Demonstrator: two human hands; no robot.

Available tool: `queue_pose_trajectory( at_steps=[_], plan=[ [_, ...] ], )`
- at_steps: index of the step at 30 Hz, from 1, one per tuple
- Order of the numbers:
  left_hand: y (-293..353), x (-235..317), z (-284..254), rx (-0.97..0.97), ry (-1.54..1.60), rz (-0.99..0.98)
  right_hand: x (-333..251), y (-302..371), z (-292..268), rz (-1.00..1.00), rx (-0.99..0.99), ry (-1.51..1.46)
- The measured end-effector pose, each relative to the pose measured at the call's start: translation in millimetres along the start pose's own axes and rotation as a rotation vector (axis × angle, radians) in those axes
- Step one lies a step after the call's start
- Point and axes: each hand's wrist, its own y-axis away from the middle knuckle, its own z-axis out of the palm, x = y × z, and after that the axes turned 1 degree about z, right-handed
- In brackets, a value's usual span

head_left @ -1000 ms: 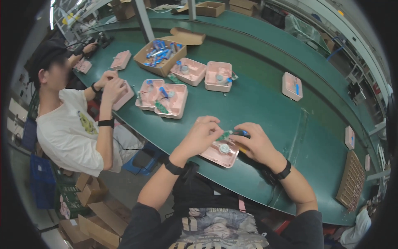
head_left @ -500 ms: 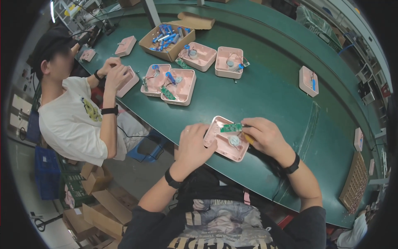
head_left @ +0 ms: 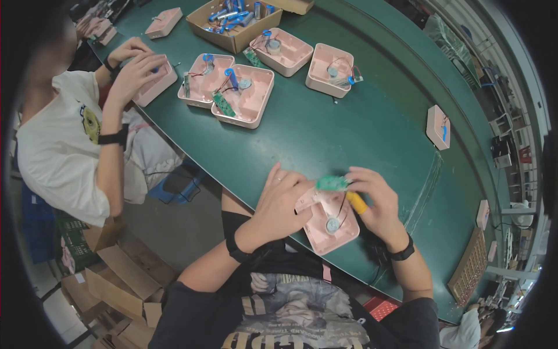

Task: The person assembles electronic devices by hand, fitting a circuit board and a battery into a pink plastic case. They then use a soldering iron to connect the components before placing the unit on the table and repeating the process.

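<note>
A pink plastic housing [head_left: 325, 239] with a round silver part [head_left: 332, 225] and thin wires inside lies tilted at the table's near edge. My left hand [head_left: 282, 200] grips its upper left side, thumb over the rim and fingers near a green circuit board [head_left: 331, 184]. The board, slightly blurred, sits above the housing's far edge. My right hand [head_left: 375, 200] is closed around a yellow-handled tool [head_left: 356, 202], whose tip I cannot make out. Its fingertips are at the board's right end, and whether they pinch the board or its wires is unclear.
Similar pink housings [head_left: 256, 119] with boards and blue cells stand farther off, beside a cardboard box [head_left: 232, 42] of blue cylindrical cells. At left a co-worker's hands [head_left: 136, 72] hold another housing. A brown slotted tray [head_left: 468, 270] lies at the right edge.
The housing has shifted lower in view and turned. The board sits farther from the round part, and my right hand has moved slightly right. The whole view has also shifted.
</note>
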Motion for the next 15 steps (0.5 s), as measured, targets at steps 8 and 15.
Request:
queue_pose_trajectory(
  at_steps=[8,15],
  plan=[
    [-2.4,-2.0,-2.6,0.064,0.067,0.020,-15.5,-28.5,-8.1,0.039,-0.394,-0.134],
    [1.0,-2.6,-4.4,0.082,0.098,0.042,-19.2,-41.8,-9.0,-0.015,-0.478,0.054]
  ],
)
